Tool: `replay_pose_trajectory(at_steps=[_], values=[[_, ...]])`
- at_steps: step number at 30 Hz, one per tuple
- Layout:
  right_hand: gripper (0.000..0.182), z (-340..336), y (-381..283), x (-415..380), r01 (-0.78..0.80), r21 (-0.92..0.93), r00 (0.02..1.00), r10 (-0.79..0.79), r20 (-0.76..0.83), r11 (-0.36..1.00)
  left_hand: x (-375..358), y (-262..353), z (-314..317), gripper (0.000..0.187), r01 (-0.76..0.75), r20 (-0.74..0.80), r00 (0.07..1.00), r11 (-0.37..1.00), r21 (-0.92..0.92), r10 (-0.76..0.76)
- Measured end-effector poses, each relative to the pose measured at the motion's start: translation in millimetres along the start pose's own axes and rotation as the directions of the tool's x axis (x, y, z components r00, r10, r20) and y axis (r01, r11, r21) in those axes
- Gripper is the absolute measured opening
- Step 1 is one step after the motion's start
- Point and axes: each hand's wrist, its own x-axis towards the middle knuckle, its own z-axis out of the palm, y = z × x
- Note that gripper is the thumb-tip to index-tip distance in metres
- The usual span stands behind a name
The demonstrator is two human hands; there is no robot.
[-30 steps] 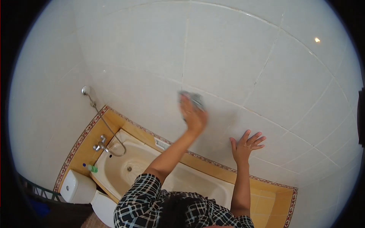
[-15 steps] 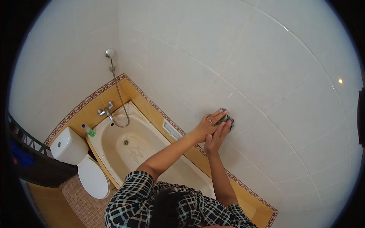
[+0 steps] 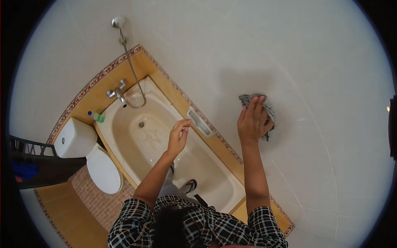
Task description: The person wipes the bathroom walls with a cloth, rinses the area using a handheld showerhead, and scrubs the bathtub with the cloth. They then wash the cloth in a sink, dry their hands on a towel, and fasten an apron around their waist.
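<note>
A dark-and-white striped cloth lies bunched against the white tiled wall. My right hand holds it there, palm toward the wall, with the fingers over the cloth. Part of the cloth is hidden behind that hand. Away from the wall, my left hand hangs above the bathtub, its fingers loosely bent and nothing in them. A ring shows on one of its fingers.
My feet in sandals stand inside the tub. A soap dish juts from the wall beside it. The tap, shower hose and green bottle are at the tub's far end. A toilet stands left.
My left hand has come off the cloth and moved left over the tub. The right hand and cloth have moved up the wall. The view has shifted, and my feet now show.
</note>
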Motion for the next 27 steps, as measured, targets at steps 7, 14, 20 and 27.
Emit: replay_pose_trajectory(at_steps=[7, 14, 20, 27], values=[[0.051, 53.4, -39.1, -209.4, -0.126, 0.474, 0.558, -0.333, 0.76, 0.871, -2.6, -63.1, -104.4, 0.022, 0.139, -0.015, 0.99, 0.973, 0.182, -0.139], [0.048, 22.5, 4.0, -223.0, -0.045, 0.2, 0.685, -0.116, 0.72, 0.979, -18.7, -96.7, -217.2, 0.023, 0.257, -0.135, 0.964, 0.933, 0.251, -0.229], [0.062, 27.2, -3.2, -78.0, 0.099, -0.208, 0.993, -0.082, 0.089, 0.973, -25.6, -92.7, -254.6, 0.022, 0.291, -0.183, 0.952, 0.917, 0.273, -0.247], [0.06, 53.3, -41.6, -85.7, -0.069, -0.148, 0.998, 0.068, -0.014, 0.987, -45.0, -111.1, -201.0, 0.021, 0.282, -0.172, 0.955, 0.926, 0.252, -0.244]])
